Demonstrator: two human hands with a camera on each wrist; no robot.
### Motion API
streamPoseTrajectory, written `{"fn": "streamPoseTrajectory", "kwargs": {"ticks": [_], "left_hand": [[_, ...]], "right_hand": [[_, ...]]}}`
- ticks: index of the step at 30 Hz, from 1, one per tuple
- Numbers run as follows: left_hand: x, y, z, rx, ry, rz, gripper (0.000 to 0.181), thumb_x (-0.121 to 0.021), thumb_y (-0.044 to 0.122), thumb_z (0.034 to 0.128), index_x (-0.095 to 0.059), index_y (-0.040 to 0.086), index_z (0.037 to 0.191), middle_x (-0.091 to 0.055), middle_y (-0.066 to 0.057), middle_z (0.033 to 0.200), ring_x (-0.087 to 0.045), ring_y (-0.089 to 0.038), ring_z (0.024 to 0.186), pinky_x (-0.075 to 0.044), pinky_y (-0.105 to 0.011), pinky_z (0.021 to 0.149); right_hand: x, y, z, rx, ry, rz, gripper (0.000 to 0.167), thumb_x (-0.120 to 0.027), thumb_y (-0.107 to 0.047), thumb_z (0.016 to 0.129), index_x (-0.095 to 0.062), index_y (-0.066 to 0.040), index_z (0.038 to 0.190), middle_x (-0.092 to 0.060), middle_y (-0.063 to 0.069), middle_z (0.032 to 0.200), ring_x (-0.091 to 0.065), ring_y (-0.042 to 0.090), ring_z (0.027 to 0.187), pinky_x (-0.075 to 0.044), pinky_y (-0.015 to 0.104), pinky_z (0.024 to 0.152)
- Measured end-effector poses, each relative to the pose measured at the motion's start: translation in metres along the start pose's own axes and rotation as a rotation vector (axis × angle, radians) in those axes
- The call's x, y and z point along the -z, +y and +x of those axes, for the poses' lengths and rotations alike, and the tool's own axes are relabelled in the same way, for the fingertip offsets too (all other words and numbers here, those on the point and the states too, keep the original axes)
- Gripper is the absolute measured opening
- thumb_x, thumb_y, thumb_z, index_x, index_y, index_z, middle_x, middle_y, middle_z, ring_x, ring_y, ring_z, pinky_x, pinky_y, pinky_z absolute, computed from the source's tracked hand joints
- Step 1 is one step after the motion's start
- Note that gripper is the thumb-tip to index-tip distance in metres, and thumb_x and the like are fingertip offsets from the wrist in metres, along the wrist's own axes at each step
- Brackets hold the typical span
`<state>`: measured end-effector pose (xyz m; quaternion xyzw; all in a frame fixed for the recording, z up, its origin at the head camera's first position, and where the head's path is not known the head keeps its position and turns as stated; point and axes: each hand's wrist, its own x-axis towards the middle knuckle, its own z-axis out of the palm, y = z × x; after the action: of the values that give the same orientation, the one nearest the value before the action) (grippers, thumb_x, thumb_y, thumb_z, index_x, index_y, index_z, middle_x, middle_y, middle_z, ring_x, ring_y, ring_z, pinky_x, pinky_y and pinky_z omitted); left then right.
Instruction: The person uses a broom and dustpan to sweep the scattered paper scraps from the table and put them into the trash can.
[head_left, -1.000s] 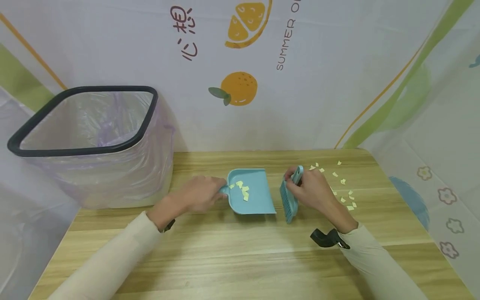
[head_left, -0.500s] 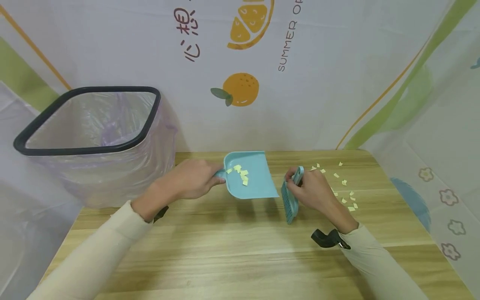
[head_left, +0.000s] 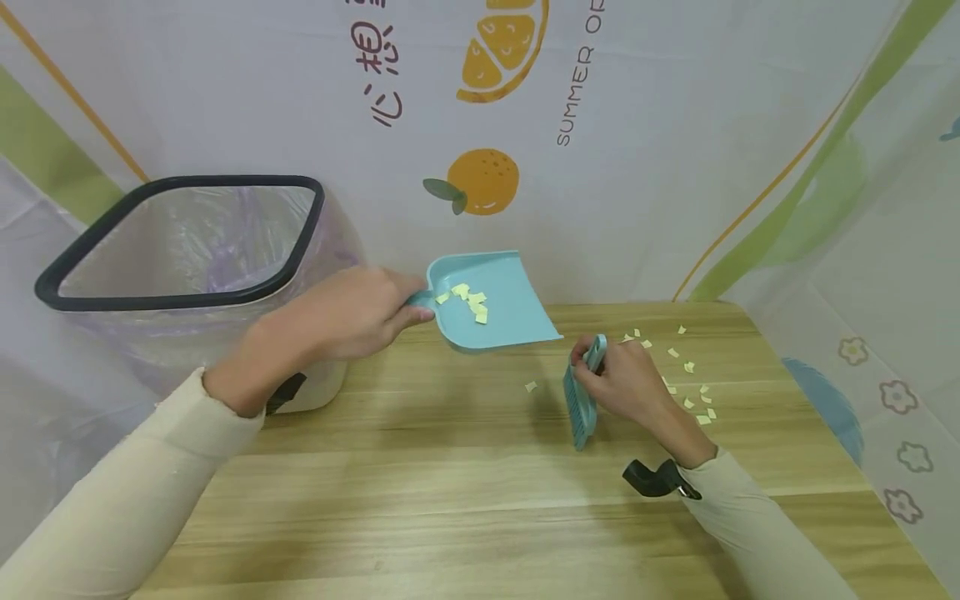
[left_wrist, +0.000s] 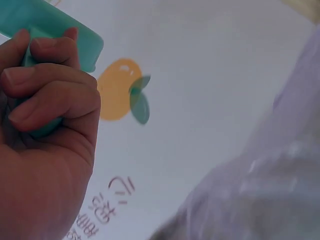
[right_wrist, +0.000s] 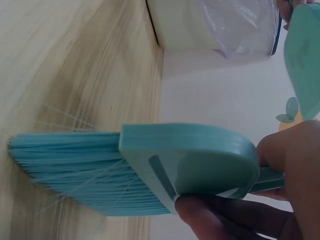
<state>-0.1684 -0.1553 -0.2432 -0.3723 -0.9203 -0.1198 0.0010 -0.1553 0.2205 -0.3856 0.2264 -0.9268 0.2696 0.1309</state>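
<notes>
My left hand (head_left: 348, 312) grips the handle of a light blue dustpan (head_left: 498, 304), raised above the back of the table, with several pale yellow paper bits (head_left: 478, 306) lying near its handle end. In the left wrist view the fingers of that hand (left_wrist: 55, 110) curl round the handle of the dustpan (left_wrist: 75, 37). My right hand (head_left: 626, 379) pinches a small blue brush (head_left: 581, 400), bristles down at the table. The right wrist view shows the brush (right_wrist: 190, 160) in the right hand (right_wrist: 295, 175), its bristle tips at the wood.
A bin (head_left: 187, 302) with a black rim and a clear purplish bag stands at the left. More paper bits (head_left: 689, 367) are scattered right of the brush, and a single bit (head_left: 531, 387) lies left of it. A printed curtain (head_left: 637, 208) hangs behind the table (head_left: 465, 517).
My left hand has lifted the dustpan off the table, moving it back and slightly left with the bits in it. A single bit now shows on the wood below. The right hand has stayed nearly still.
</notes>
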Motion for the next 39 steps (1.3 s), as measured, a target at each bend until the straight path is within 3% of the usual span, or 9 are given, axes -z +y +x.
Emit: {"fn": "streamPoseTrajectory", "kwargs": {"ticks": [7, 15, 22, 30, 34, 36, 39], "left_hand": [[0.027, -0.002, -0.008, 0.054, 0.026, 0.000, 0.027, -0.058, 0.030, 0.1166, -0.056, 0.013, 0.096, -0.045, 0.000, 0.076, -0.048, -0.018, 0.070, -0.044, -0.041, 0.071], [0.042, -0.010, -0.024, 0.067, 0.083, -0.009, 0.024, -0.061, 0.026, 0.1157, -0.057, 0.011, 0.097, -0.046, 0.000, 0.074, -0.048, -0.018, 0.070, -0.043, -0.040, 0.071], [0.057, -0.027, -0.043, 0.156, 0.088, 0.029, 0.021, -0.061, 0.028, 0.1157, -0.062, 0.009, 0.106, -0.049, -0.001, 0.078, -0.051, -0.022, 0.078, -0.042, -0.045, 0.076], [0.070, -0.053, -0.078, 0.215, 0.162, 0.088, 0.010, -0.066, 0.019, 0.1120, -0.068, 0.009, 0.114, -0.056, 0.001, 0.078, -0.052, -0.022, 0.077, -0.042, -0.044, 0.075], [0.075, -0.070, -0.100, 0.268, 0.191, 0.135, 0.014, -0.064, 0.017, 0.1127, -0.069, 0.009, 0.122, -0.065, -0.001, 0.087, -0.055, -0.025, 0.082, -0.045, -0.050, 0.078], [0.077, -0.079, -0.111, 0.307, 0.202, 0.146, 0.016, -0.061, 0.018, 0.1139, -0.068, 0.008, 0.123, -0.068, -0.005, 0.091, -0.057, -0.028, 0.084, -0.045, -0.054, 0.080], [0.079, -0.091, -0.127, 0.358, 0.223, 0.123, 0.026, -0.057, 0.018, 0.1151, -0.066, 0.000, 0.131, -0.073, -0.021, 0.106, -0.063, -0.041, 0.093, -0.046, -0.063, 0.086]], "right_hand": [[0.000, 0.000, 0.000, 0.000, 0.000, -0.005, 0.014, -0.061, -0.009, 0.099, -0.076, -0.010, 0.097, -0.059, -0.011, 0.059, -0.043, 0.005, 0.051, -0.034, 0.029, 0.050], [0.000, -0.001, 0.000, 0.002, -0.009, 0.010, 0.015, -0.062, -0.008, 0.099, -0.077, -0.009, 0.098, -0.060, -0.011, 0.060, -0.039, 0.002, 0.048, -0.032, 0.028, 0.048], [0.001, -0.001, 0.000, -0.005, -0.008, 0.023, 0.015, -0.061, -0.009, 0.098, -0.076, -0.008, 0.097, -0.050, -0.015, 0.054, -0.036, 0.001, 0.048, -0.030, 0.026, 0.047], [0.002, 0.002, -0.001, -0.032, -0.021, 0.029, 0.015, -0.061, -0.007, 0.098, -0.076, -0.008, 0.096, -0.055, -0.013, 0.058, -0.039, 0.003, 0.049, -0.031, 0.027, 0.047], [0.002, 0.002, -0.001, -0.037, -0.019, 0.026, 0.015, -0.060, -0.008, 0.098, -0.076, -0.008, 0.097, -0.055, -0.012, 0.058, -0.039, 0.004, 0.050, -0.031, 0.027, 0.047], [0.002, 0.002, -0.001, -0.037, -0.017, 0.025, 0.015, -0.060, -0.008, 0.099, -0.076, -0.008, 0.097, -0.055, -0.012, 0.058, -0.040, 0.005, 0.050, -0.032, 0.027, 0.048], [0.001, 0.002, 0.000, -0.035, -0.016, 0.024, 0.016, -0.060, -0.008, 0.099, -0.076, -0.008, 0.098, -0.055, -0.012, 0.058, -0.040, 0.005, 0.050, -0.032, 0.027, 0.048]]}}
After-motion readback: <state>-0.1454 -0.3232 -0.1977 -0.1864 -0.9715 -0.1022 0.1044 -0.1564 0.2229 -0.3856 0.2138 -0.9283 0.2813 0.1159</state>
